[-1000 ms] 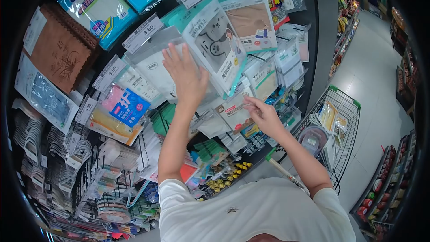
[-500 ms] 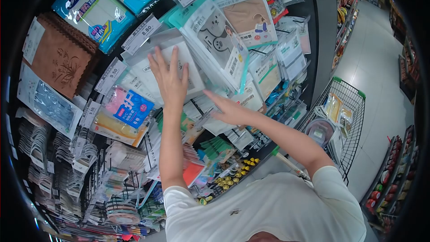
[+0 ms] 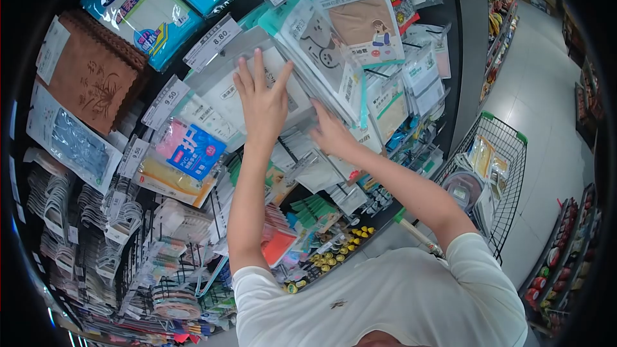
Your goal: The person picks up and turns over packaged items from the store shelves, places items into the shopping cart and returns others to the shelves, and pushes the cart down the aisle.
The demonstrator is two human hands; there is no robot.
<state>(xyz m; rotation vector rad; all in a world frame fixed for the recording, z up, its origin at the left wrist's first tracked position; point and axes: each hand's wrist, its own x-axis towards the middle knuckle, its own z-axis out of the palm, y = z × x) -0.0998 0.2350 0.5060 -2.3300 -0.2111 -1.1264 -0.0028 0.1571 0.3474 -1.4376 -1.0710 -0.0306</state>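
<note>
My left hand [image 3: 264, 99] lies with spread fingers on a clear-and-white package [image 3: 228, 93] under the 8.80 price tag [image 3: 213, 44]. Close to its right, my right hand [image 3: 331, 133] points its fingers up at the lower edge of the hanging packs, its other fingers partly curled. The teal-edged pack with a cartoon animal [image 3: 318, 45] leans just above my right hand. A brown sleeve pack [image 3: 363, 22] hangs to the right of that one. Left of my left hand is a pink and blue glove pack [image 3: 191, 150].
Blue cloth packs [image 3: 138, 16] and brown mats [image 3: 96, 77] hang at the upper left. Below, hooks carry more small goods and yellow-capped items [image 3: 328, 260]. A wire shopping cart [image 3: 508, 199] holding goods stands at the right, beside the aisle floor [image 3: 524, 96].
My right hand has moved left and up, close to my left hand. The cartoon-animal pack has tilted to the right, and more of the white package shows.
</note>
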